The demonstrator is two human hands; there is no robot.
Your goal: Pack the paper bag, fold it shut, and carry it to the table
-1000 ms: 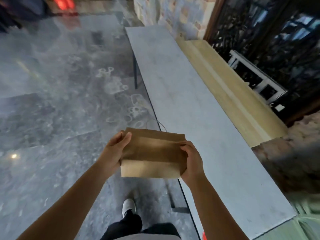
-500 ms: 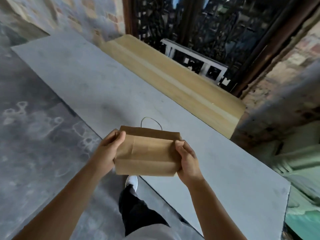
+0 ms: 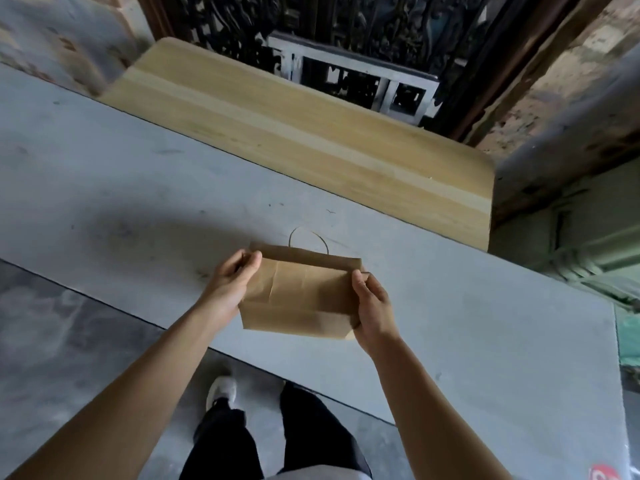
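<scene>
Now squarely over the table (image 3: 450, 341) rather than beside it, the folded bag (image 3: 299, 296), frame centre, is pinched at its sides by left hand (image 3: 230, 284) and right hand (image 3: 372, 308); seemingly light, crushable paper, best gripped at side creases.

Paper bag (image 3: 299, 299) at frame centre, over the near half of the table (image 3: 138, 188), top folded down, handle loop (image 3: 308, 239) poking out at its 12 o'clock edge. Left hand (image 3: 230, 284) grips the bag's 9 o'clock side, right hand (image 3: 372, 306) its 3 o'clock side. Wooden bench (image 3: 301, 133) lies beyond the table's far edge, toward 12 to 1 o'clock. Metal frame (image 3: 349, 81) behind the bench. Person's shoe (image 3: 221, 391) on the floor (image 3: 52, 341) at 6 o'clock, near side of the table.
</scene>
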